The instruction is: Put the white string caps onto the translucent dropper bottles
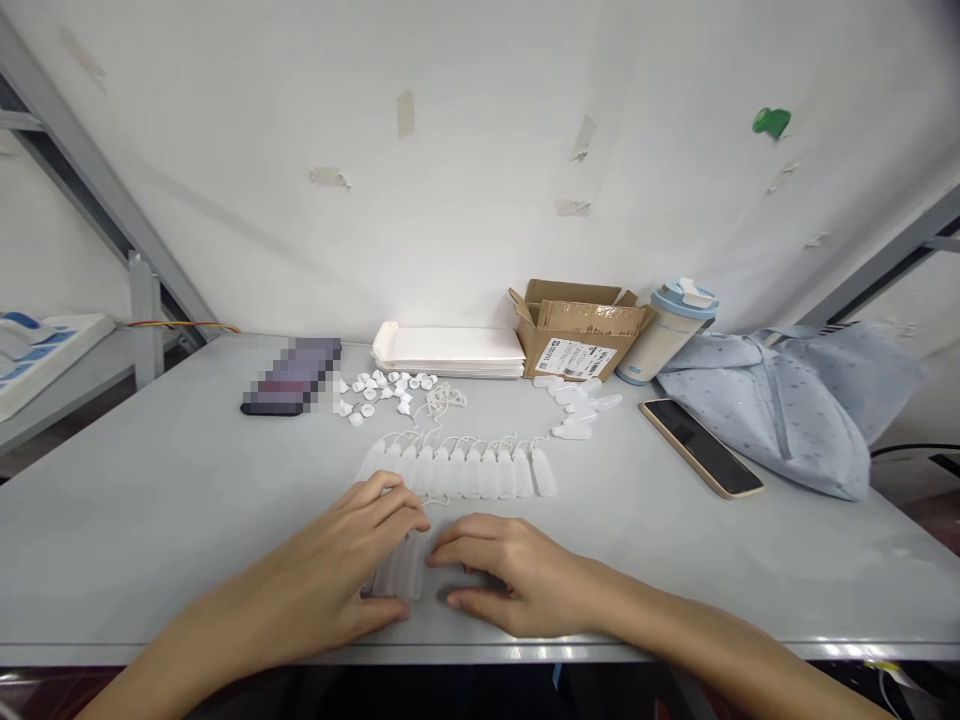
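Observation:
My left hand arches over several translucent plastic sleeves lying side by side, its fingers at their upper ends and its thumb by their lower ends. The hand covers part of these sleeves. Just right of them, my right hand rests near the table's front edge, fingers and thumb apart, with nothing visible in it. Beyond both hands lies a row of similar whitish sleeves, with thin white cords at their upper ends. Small white caps and a tangle of white cord lie farther back.
Loose translucent pieces lie before an open cardboard box. A stack of white envelopes is beside it. A tumbler, a phone and a blue cloth bag stand right; a dark, blurred device lies left.

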Motion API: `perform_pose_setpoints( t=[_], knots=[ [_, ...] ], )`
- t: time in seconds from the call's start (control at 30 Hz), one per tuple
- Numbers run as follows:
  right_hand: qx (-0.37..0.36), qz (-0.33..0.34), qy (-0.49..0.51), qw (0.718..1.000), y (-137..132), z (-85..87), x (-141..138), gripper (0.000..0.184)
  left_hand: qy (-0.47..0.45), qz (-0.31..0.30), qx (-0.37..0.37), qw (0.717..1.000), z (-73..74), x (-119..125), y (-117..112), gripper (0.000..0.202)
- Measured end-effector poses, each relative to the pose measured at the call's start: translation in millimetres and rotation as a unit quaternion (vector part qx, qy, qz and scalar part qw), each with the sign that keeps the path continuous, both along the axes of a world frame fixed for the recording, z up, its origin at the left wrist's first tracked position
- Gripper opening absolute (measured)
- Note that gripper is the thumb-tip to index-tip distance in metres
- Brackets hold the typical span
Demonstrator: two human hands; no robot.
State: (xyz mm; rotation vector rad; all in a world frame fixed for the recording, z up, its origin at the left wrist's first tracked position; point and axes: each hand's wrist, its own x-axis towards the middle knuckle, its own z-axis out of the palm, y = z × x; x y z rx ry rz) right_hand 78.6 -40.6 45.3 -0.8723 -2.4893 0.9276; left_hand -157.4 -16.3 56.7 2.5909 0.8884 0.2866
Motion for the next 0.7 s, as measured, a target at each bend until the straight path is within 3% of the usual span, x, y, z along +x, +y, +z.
perform_pose_setpoints(
  t=[0.17,0.33,0.5,0.7],
  knots=[
    [0.000,-0.002,0.024,1.000,0.8,-2.5,0.3,0.029,0.009,0.004,-0.058,0.998,6.2,4.0,4.6,0.032],
    [0.022,-0.051,0.083,0.995,8.8,3.7,8.4,0.019,-0.040,0.059,-0.032,0.997,9.7,18.0,22.4,0.023],
    [0.082,-0.198,0.132,0.968,31.1,8.9,33.8,0.016,-0.053,0.076,0.032,0.995,15.4,38.2,66.2,0.023],
    [0.228,-0.326,0.088,0.913,66.3,-4.9,76.6,0.019,-0.032,0.093,0.078,0.992,8.4,57.8,125.3,0.021]
  ],
)
